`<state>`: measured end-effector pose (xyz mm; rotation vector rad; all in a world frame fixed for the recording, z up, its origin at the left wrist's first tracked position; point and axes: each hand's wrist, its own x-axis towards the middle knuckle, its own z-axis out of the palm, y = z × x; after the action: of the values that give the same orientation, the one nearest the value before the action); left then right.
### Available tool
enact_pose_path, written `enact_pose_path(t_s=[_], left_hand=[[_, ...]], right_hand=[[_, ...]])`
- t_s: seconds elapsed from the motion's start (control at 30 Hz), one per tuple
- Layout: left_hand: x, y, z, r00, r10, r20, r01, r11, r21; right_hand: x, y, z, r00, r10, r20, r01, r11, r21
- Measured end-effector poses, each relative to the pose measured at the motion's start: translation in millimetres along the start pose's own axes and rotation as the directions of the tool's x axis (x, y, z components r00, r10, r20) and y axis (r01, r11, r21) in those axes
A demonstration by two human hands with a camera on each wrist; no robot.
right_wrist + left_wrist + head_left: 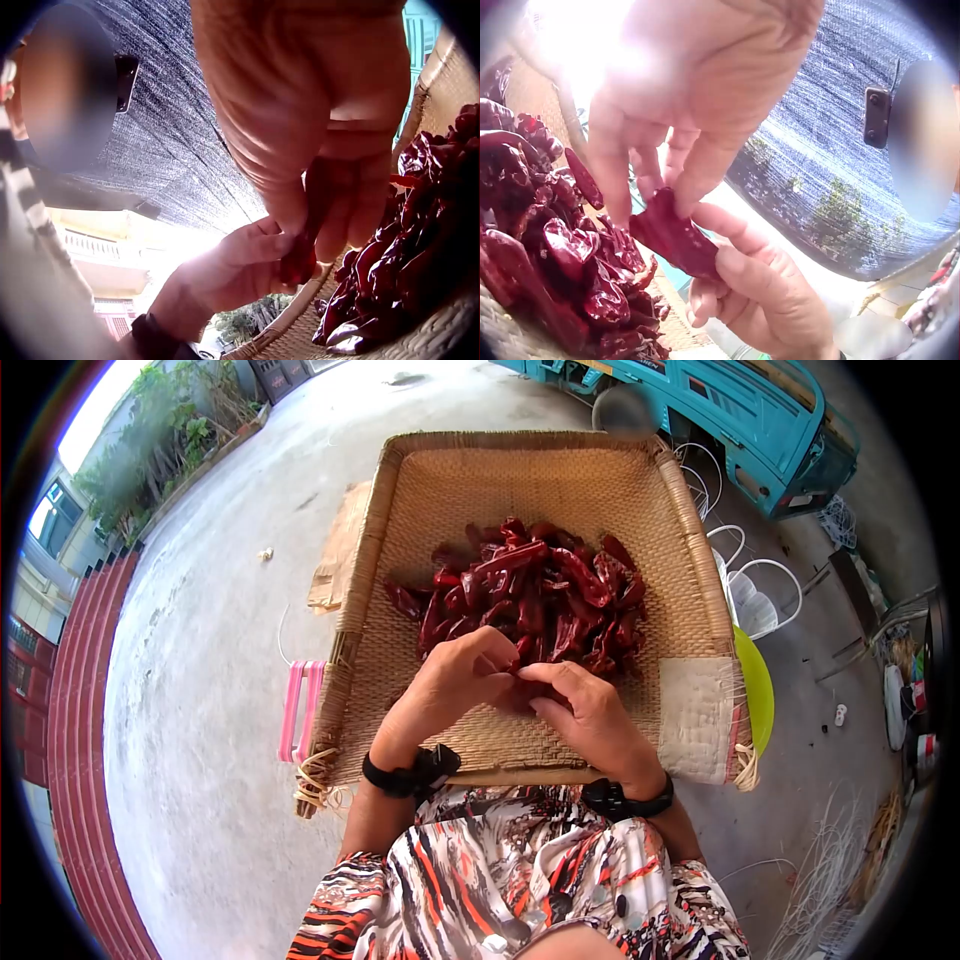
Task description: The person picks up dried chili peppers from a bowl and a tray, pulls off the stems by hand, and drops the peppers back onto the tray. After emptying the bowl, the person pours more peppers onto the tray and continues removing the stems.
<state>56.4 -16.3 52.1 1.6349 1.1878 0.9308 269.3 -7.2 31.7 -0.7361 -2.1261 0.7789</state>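
A heap of dried red chillies lies in the middle of a square woven basket tray. Both hands meet at the near edge of the heap. My left hand and my right hand pinch one dried red chilli between their fingertips. The left wrist view shows that chilli held at both ends above the heap of chillies. In the right wrist view the same chilli sits between the fingers of both hands, beside the heap.
The tray rests on my lap over a concrete yard. A pink stool stands at its left, a green-yellow basin and white wire frames at its right. A teal vehicle is parked beyond. Red steps run along the left.
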Motion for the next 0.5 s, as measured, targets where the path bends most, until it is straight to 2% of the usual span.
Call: enact_pose_path(t_s=[0.03,0.1,0.2,0.3,0.37,0.4,0.43,0.5], left_hand=[[0,-1,0,1.000,-0.010,0.017,0.012,0.989,-0.148],[0,-4,0,0.998,-0.020,0.058,0.043,0.903,-0.428],[1,-5,0,0.994,0.030,0.102,0.035,0.810,-0.585],[3,-11,-3,0.990,-0.052,0.128,0.116,0.815,-0.568],[-2,-2,-13,0.995,-0.089,0.053,0.102,0.904,-0.416],[-4,-7,-21,0.997,-0.069,-0.022,0.058,0.944,-0.324],[-10,-7,-34,0.996,-0.015,-0.084,0.014,1.000,-0.005],[-23,0,-57,0.974,-0.150,-0.172,0.197,0.934,0.299]], right_hand=[[1,-3,0,0.996,0.094,-0.006,-0.092,0.986,0.137],[2,-11,-1,0.961,0.277,0.017,-0.260,0.878,0.401],[3,-2,3,0.921,0.389,0.016,-0.311,0.712,0.629],[1,1,-1,0.936,0.351,0.003,-0.316,0.838,0.445],[1,3,-9,0.938,0.326,-0.118,-0.271,0.901,0.339],[1,3,-15,0.896,0.409,-0.174,-0.311,0.857,0.411],[-2,8,-25,0.882,0.421,-0.210,-0.319,0.863,0.392],[-4,11,-48,0.838,0.435,-0.330,-0.278,0.860,0.428]])
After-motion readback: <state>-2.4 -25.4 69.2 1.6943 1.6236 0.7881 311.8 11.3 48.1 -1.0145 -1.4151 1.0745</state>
